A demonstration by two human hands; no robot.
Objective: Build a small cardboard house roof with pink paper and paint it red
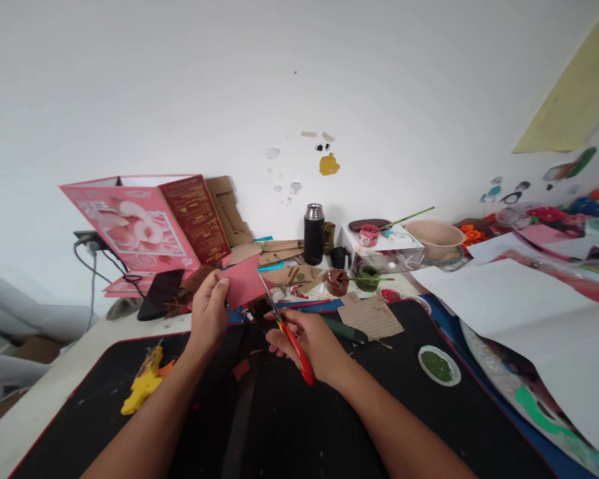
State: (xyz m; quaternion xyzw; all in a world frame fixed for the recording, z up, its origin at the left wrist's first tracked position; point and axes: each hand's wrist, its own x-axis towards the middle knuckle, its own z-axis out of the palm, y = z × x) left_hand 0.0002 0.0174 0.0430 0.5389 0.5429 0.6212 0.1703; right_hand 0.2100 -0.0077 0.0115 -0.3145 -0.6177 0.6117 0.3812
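On my feed, L hand [210,309] pinches flat pink card sheet [243,281] nr rear edge of black mat [299,432]; fingers behind hidden. Small dark-red scrap [241,369] on mat, so prob. some trimming done; sheet lg, prob. more left. Metal scissors w/ red-yellow handles [295,344] gripped in R hand [313,340]; blade bite unclear.

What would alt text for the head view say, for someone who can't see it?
A person's left hand holds a pink sheet while the right hand holds red-handled scissors, blades at the sheet's edge. On the black mat lie a yellow glue gun, left, and a dish of green paint, right.
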